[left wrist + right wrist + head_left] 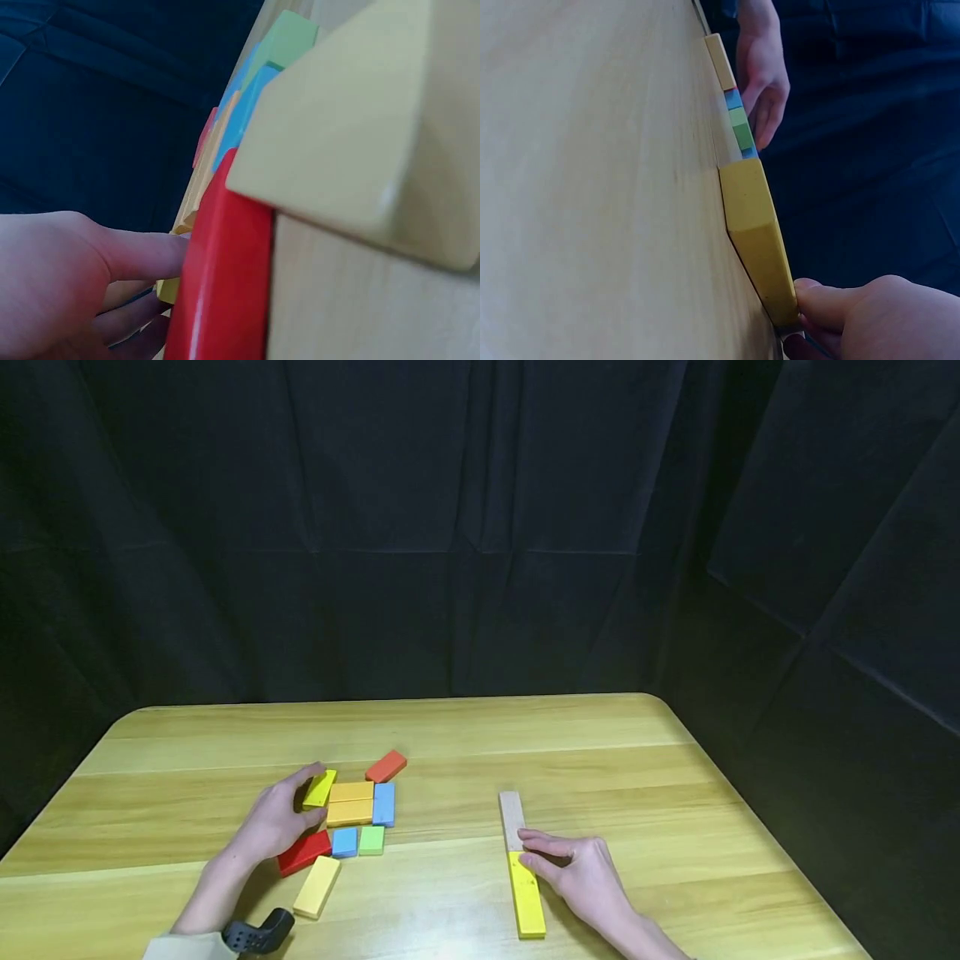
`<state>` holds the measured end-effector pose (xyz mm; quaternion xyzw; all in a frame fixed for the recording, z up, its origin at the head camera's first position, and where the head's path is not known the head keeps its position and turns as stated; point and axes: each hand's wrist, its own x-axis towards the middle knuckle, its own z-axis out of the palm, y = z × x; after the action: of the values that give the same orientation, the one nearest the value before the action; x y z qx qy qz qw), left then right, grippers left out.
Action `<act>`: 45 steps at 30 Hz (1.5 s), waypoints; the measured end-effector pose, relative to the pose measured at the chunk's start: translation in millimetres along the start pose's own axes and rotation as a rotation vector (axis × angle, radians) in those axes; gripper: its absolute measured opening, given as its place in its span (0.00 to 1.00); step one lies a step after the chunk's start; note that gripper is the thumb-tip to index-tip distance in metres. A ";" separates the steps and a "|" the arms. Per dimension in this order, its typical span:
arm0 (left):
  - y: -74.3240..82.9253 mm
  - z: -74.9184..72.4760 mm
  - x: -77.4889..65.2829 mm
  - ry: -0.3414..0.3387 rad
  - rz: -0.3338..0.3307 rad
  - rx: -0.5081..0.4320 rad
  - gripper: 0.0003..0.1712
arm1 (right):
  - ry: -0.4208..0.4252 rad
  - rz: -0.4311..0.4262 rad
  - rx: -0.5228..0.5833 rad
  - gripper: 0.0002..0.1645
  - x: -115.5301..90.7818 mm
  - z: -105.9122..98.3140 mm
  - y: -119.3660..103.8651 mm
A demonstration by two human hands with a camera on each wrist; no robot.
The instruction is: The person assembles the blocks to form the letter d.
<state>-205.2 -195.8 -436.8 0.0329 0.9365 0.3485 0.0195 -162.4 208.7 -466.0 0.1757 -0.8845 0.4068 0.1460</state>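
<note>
On the left of the table, my left hand point(273, 818) spans a small yellow block point(320, 787), thumb at its near end and a finger at its far end. That block touches two orange blocks point(350, 803). In the left wrist view a red block point(225, 277) partly hides the fingers. Farther right, a plain wood block point(512, 818) and a longer yellow piece point(528, 902) lie end to end. At their joint rests my right hand point(588, 877), thumb on the yellow piece, finger against the wood block. Its other fingers are mostly hidden.
Around the orange blocks lie a tall blue block point(383, 804), a small blue block point(345, 842), a green block point(371, 840) and an orange-red block point(386, 766). A cream block point(317, 887) lies nearest the left wrist. Dark curtains point(450, 527) hang behind the wooden table point(675, 860).
</note>
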 end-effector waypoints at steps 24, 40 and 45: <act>-5.6 -6.0 -1.2 -0.012 0.027 -0.044 0.38 | -0.044 0.042 0.075 0.10 0.4 -2.1 0.4; -8.6 -6.8 -1.3 0.029 0.010 -0.042 0.40 | -0.043 0.001 0.056 0.11 0.4 -0.9 3.2; -7.9 -8.7 -1.0 0.036 -0.018 -0.052 0.42 | -0.042 -0.006 0.050 0.11 0.0 -1.1 3.3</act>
<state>-205.2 -207.5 -435.4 0.0178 0.9275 0.3732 0.0063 -163.7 211.6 -467.5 0.1905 -0.8764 0.4245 0.1244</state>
